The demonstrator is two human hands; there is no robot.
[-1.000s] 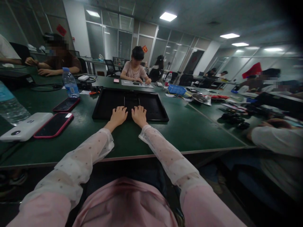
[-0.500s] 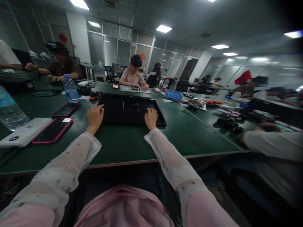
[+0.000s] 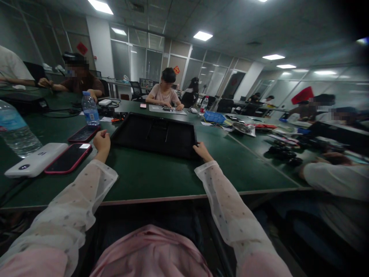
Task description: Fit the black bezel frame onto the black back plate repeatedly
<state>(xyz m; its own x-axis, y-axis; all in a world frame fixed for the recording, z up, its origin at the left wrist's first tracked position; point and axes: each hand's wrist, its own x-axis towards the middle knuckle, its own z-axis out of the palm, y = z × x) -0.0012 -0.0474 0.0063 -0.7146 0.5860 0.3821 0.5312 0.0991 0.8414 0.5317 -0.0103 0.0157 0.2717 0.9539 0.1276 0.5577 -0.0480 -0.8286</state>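
Closest to you, pink cloth (image 3: 150, 252) lies in soft folds, and your forearms wear sheer white sleeves (image 3: 67, 206), crinkled and dotted with dark specks. The smooth, dull-green table (image 3: 155, 179) has a pale, straight strip along its near edge, and a broad band of green surface lies between that strip and the tray's near side, with more room to the right of your right hand. On your left sit a glossy phone in a pink-red case (image 3: 68, 159) and a white slab with rounded corners (image 3: 36, 159), beside a large clear ribbed bottle with a blue label (image 3: 21, 132). Your left hand (image 3: 101, 144) is curled just beside the tray's left corner; you cannot tell whether its fingertips meet the thumb. Your right hand (image 3: 203, 151) is clamped on the rim near the tray's right near corner. The shallow black rectangular tray (image 3: 180, 140) is in front of you, slightly askew to the table edge, matt inside with a low raised rim and thin shiny rods (image 3: 166, 134) across its middle. Past its left side stands a smaller blue-capped plastic bottle (image 3: 91, 113); farther off to the right is a blue plastic basket (image 3: 215, 117), and across the table sits a person in a pale top (image 3: 164, 94).
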